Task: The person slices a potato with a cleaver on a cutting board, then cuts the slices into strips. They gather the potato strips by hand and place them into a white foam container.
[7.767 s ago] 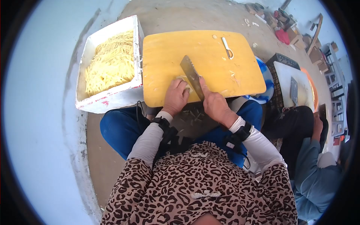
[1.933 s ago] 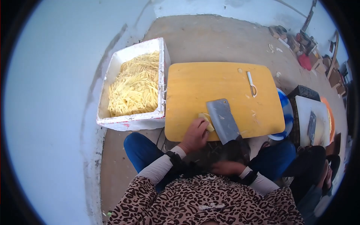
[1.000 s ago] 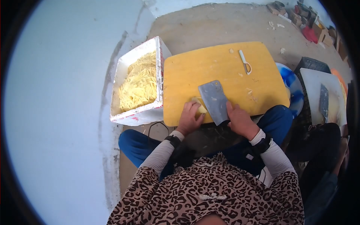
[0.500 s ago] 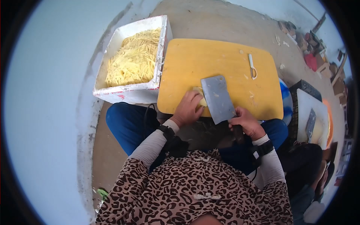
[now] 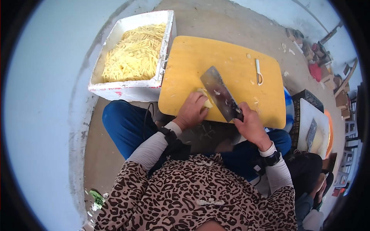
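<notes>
My left hand [image 5: 191, 110] is closed over a pale yellow piece of peeled vegetable [image 5: 208, 103], perhaps potato, pressing it near the front edge of a yellow board [image 5: 185, 65]. Fingers hide much of the piece. In my right hand [image 5: 251, 122] is the handle of a cleaver [image 5: 219, 92]. Its blade is tilted, just right of the piece, and small pale scraps cling to its face. A white-handled peeler [image 5: 258, 71] lies on the far right of the board.
A white foam box [image 5: 123, 92] full of yellow strips [image 5: 133, 54] adjoins the board's left side. On the right are a blue-and-white basin [image 5: 288, 107] and a white cutting board [image 5: 304, 123] bearing another cleaver [image 5: 311, 134]. Another person's leg [image 5: 306, 167] is close by.
My right hand has turned the cleaver, so its blade shows narrower, with scraps visible on its face. My left hand keeps its hold on the vegetable piece. The whole view has shifted slightly.
</notes>
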`<state>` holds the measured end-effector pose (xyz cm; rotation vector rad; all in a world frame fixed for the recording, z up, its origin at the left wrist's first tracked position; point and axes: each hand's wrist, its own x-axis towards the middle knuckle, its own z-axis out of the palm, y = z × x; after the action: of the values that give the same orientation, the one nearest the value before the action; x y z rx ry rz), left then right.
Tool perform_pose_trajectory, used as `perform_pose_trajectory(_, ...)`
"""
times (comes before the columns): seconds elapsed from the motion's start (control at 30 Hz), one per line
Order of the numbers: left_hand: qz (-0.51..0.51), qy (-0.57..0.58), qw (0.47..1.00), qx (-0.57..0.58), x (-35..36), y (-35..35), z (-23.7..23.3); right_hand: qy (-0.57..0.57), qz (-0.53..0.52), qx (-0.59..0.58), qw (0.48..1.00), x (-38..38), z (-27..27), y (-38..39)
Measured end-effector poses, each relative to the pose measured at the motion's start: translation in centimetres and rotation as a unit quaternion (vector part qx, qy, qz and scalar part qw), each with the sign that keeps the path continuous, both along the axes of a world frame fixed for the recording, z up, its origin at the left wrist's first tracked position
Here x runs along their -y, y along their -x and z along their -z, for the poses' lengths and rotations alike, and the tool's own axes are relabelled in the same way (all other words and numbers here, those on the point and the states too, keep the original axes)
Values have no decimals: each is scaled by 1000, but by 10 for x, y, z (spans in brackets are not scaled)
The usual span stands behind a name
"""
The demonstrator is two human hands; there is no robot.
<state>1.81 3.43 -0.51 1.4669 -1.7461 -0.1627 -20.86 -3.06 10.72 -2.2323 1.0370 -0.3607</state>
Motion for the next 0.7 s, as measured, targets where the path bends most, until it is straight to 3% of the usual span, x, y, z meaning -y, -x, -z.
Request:
perform_pose_trajectory(0.23,13,-13,1000,8,-2,-2,-3,96,-53,-43,993,-12,11,-6)
perform_pose_trajectory(0.43,13,-16,1000,-13,-2,-2,-2,97,-95,-58,989,-17,16,-10)
perform_pose_trajectory(0.7,0,9,1000,-20,-1,-1,-2,89,-72,-83,990,-17,9,-15)
